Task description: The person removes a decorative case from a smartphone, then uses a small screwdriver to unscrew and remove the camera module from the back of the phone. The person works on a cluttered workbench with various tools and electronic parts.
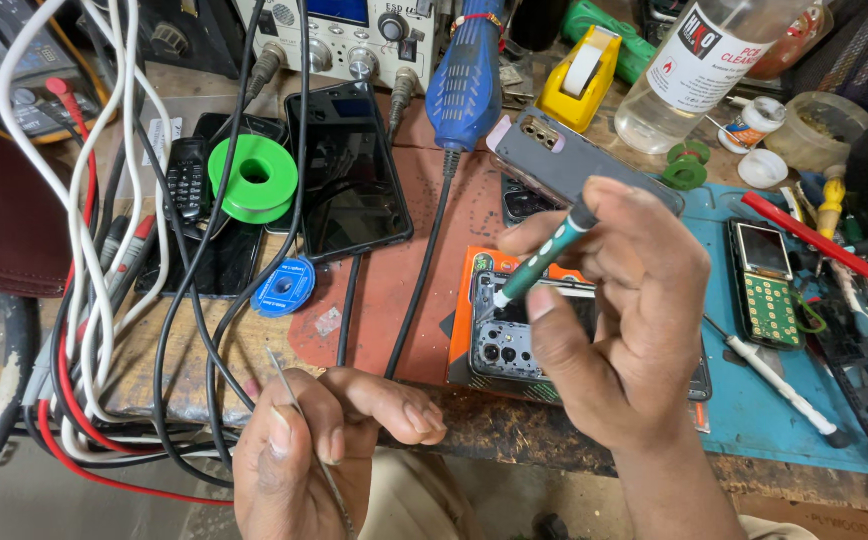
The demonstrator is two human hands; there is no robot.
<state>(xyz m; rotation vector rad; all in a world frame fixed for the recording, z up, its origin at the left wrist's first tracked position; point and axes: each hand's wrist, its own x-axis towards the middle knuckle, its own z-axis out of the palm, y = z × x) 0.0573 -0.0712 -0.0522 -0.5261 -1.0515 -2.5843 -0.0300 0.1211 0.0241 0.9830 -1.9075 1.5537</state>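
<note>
Two hands show: the left hand (319, 440) and the right hand (619, 320). Each holds one tool, tweezers (299, 430) in the left and a green screwdriver (544, 255) in the right, and a second, white screwdriver (779, 385) lies on the blue mat (744, 420). One opened phone (514, 340) sits under the right hand. One black phone (349, 170) lies screen up, and one keypad phone (764, 285) rests on the mat. There is one green spool (254, 178), one blue reel (284, 288), one yellow tape dispenser (582, 78), one clear bottle (694, 60) and one blue hot-air handle (466, 75).
</note>
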